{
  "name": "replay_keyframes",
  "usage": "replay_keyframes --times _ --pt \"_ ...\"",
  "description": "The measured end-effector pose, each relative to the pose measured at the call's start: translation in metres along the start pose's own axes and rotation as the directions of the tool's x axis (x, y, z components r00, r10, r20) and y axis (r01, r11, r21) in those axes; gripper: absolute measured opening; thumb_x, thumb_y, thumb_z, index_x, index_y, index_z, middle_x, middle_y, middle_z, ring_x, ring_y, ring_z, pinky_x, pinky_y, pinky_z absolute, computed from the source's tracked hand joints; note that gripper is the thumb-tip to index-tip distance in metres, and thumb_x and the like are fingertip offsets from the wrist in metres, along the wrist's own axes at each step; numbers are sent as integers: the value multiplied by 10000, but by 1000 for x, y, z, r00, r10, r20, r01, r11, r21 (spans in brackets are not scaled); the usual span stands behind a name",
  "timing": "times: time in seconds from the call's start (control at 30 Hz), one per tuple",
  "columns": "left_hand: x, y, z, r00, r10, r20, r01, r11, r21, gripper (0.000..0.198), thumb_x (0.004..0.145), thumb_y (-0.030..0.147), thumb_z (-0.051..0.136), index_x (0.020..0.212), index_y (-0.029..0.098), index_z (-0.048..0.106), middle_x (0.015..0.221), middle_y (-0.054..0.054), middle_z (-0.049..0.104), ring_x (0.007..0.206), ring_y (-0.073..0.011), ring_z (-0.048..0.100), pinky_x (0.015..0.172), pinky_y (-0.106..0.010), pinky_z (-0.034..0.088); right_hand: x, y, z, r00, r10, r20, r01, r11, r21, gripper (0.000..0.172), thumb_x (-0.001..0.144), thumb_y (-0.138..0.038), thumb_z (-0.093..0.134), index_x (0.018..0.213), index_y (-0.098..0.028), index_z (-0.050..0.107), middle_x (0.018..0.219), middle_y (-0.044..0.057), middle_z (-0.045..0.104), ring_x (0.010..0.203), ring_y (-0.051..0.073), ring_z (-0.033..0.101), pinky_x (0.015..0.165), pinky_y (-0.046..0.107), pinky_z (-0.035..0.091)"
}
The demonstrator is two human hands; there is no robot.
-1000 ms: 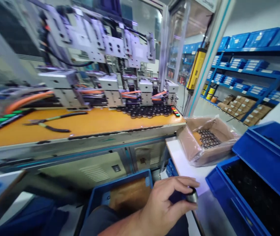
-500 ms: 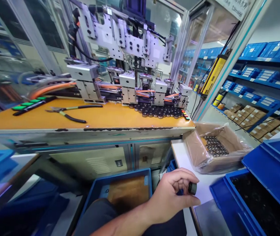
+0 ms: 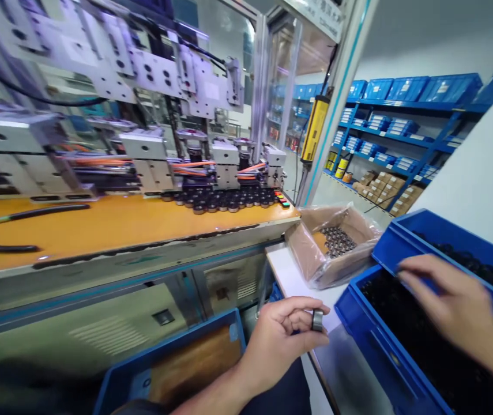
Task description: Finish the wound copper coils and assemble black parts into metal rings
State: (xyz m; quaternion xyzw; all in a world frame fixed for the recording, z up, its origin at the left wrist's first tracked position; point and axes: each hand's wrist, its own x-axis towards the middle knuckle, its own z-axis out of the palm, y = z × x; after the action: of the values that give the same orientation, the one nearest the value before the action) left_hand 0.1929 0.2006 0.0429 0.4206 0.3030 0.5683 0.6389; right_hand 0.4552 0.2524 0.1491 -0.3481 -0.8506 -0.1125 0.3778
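My left hand (image 3: 278, 325) is closed in a pinch on a small metal ring (image 3: 317, 320), grey with a dark edge, standing on its side between thumb and fingertips. My right hand (image 3: 449, 294), blurred by motion, hovers over the lower blue bin (image 3: 384, 334) full of small black parts. Its thumb and fingertips come together by the bin's upper edge. A tiny dark spot shows at the fingertips, too smeared to name. Behind that hand, the upper blue bin (image 3: 428, 222) also contains black parts.
A plastic-lined cardboard box (image 3: 311, 262) of small metal parts stands on the white side table (image 3: 283, 265). Rows of black-topped round parts (image 3: 229, 200) and pliers (image 3: 25, 216) lie on the orange bench (image 3: 112, 227) under the machine. A blue crate (image 3: 240, 340) is below.
The view has swung to the right. My right hand has come into sight over the blue bins. My left hand keeps its pinch on the ring, which is now turned slightly.
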Motion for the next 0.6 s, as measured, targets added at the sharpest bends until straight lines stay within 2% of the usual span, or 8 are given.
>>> replay_keyframes --times 0.07,0.13,0.23,0.43,0.6 --pt "-2 -3 5 999 -33 30 33 999 -7 346 596 181 873 922 157 759 691 -27 728 682 -134 677 674 -213 526 -15 -27 30 993 -76 87 52 968 243 106 899 -128 580 977 -174 636 878 46 678 803 136 657 725 229 553" --pt "-5 -6 8 998 -36 47 36 999 0 348 586 147 875 911 159 754 714 -26 752 707 -134 699 673 -192 536 -28 -52 57 991 -83 107 28 900 435 164 900 -59 525 1011 -154 600 888 58 651 818 122 640 725 214 551" --pt "-8 -12 12 998 -43 49 43 999 -6 379 554 82 872 902 158 742 717 -6 766 655 -107 696 642 -166 544 -42 -70 77 994 -67 91 6 836 549 189 889 -37 510 1032 -139 580 903 70 598 830 124 607 712 227 548" --pt "-4 -21 19 995 -83 52 87 993 -74 358 580 53 855 902 159 741 726 -2 776 655 -91 709 625 -126 548 -53 -56 70 990 -122 78 65 858 510 276 857 6 529 1100 -115 580 960 99 577 880 147 590 716 260 545" --pt "-2 -21 20 996 -50 67 57 993 -104 349 607 64 854 920 181 754 781 -14 786 707 -94 721 673 -123 557 -53 -50 65 968 -239 79 165 840 516 383 825 -30 572 1207 -32 534 1093 168 564 1043 206 560 838 335 545"
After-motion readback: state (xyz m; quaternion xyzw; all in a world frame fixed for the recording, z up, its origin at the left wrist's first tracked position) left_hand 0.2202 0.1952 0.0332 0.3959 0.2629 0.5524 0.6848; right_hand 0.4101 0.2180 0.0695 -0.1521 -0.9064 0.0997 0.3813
